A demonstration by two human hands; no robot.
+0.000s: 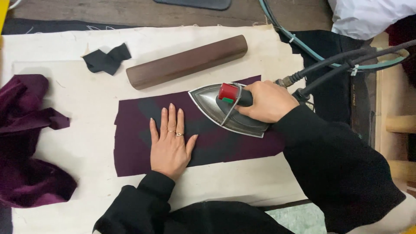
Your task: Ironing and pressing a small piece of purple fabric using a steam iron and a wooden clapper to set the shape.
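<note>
A dark purple fabric piece (134, 130) lies flat on the cream ironing cloth (78, 130), with a darker black patch across its middle. My left hand (171, 141) rests flat on the fabric, fingers together, rings on two fingers. My right hand (266, 102) grips the black handle of a steel steam iron (208, 97) with a red knob. The iron sits on the fabric's right half, its tip pointing left, a short way right of my left hand's fingertips.
A dark wooden bar (186, 61) lies at an angle behind the fabric. A small black scrap (106, 60) lies at the back left. Bunched purple velvet (24, 143) is heaped at the left edge. Black and teal hoses (338, 60) run from the iron to the right.
</note>
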